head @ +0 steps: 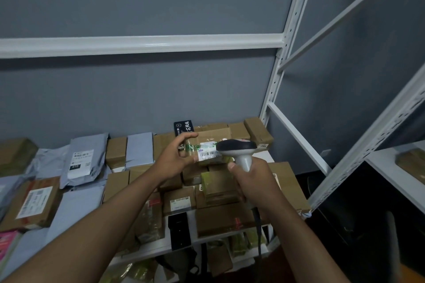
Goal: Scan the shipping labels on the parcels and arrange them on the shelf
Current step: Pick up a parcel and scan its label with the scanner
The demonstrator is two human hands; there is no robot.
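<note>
1. Head view, the only one: the left hand (175,160) held a small brown parcel (208,145) up just past centre, toward 5 o'clock of the frame's middle. Its thumb and fingers curled round the parcel's left end, the fingers on top and the thumb beneath.
2. The white shipping label (208,153) faced up and toward the person, its barcode partly showing.
3. At 3 o'clock of the parcel, the right hand (254,182) gripped the pale handle of the barcode scanner (239,148), fingers wrapped round it. Its dark head hung over the label's right edge, touching or just above; I could not tell which. Whether a finger pressed the trigger was hidden.
4. Below, from 6 to 9 o'clock, the white shelf (177,244) carried many cardboard boxes (179,202) and grey mailer bags (84,158), close-packed.
5. Judgement: the scanning step was in hand for this parcel; its placing was not yet done.
6. The next move seemed to call for a steady label squarely under the scanner, then a free gap among the stacked boxes to set the parcel down.
</note>
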